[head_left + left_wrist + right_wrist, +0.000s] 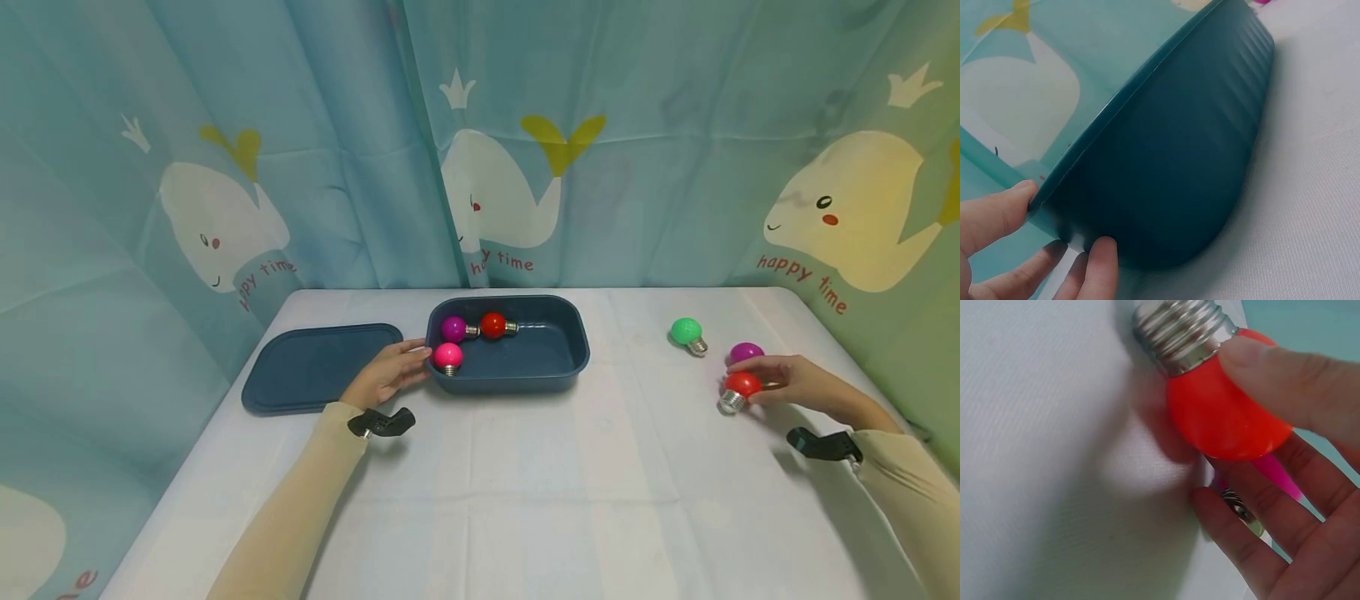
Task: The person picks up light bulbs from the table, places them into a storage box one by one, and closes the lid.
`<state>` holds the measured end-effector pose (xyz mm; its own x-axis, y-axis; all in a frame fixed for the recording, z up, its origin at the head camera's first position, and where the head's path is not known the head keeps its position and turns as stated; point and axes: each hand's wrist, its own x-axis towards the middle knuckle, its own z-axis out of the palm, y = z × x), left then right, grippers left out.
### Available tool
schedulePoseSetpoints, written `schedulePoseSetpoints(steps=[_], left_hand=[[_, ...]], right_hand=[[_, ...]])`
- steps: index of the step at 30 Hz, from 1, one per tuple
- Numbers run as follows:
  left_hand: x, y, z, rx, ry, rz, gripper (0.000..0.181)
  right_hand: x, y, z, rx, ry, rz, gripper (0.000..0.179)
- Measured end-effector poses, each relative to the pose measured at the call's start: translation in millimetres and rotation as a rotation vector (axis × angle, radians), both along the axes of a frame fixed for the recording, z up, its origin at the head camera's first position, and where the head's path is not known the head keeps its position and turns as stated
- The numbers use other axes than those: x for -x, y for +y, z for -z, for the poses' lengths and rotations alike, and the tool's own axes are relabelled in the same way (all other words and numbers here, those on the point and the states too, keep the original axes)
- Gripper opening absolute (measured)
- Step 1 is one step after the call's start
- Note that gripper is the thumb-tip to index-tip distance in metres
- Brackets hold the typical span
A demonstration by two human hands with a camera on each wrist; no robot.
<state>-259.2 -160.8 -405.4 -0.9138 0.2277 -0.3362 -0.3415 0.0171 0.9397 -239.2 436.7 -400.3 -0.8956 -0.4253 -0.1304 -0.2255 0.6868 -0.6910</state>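
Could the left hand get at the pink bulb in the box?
Likely yes: the left hand touches the left end of the box, the pink bulb lies just inside that end, and the lid lies aside, leaving the top open.

A broad stretch of bare desk (622, 450) is lying between the container (510, 386) and the right hand (806, 387), giving the hands a low sideways path until the container's right wall is standing across it. Above, the open top is leaving a way into the container's right half, while a purple bulb (453, 328), a red bulb (492, 324) and a pink bulb (448, 356) are crowding its left part. The left hand (390, 373) is blocking the left end, with the flat lid (315, 367) lying just beside it. Beyond the right hand, a green bulb (686, 331) and another purple bulb (746, 352) are standing in the way, and the curtain (637, 225) is closing off the far edge
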Motion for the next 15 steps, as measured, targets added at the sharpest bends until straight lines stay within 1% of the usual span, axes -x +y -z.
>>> schedulePoseSetpoints(steps=[9, 15], left_hand=[[0.7, 0.4, 0.5, 0.007, -0.001, -0.011, 0.059], [1.0, 0.4, 1.2, 0.008, -0.008, -0.013, 0.059]], right_hand=[[-4.2, -0.4, 1.0, -0.028, -0.003, 0.01, 0.047], [-5.8, -4.1, 2.9, -0.046, 0.031, 0.023, 0.049]])
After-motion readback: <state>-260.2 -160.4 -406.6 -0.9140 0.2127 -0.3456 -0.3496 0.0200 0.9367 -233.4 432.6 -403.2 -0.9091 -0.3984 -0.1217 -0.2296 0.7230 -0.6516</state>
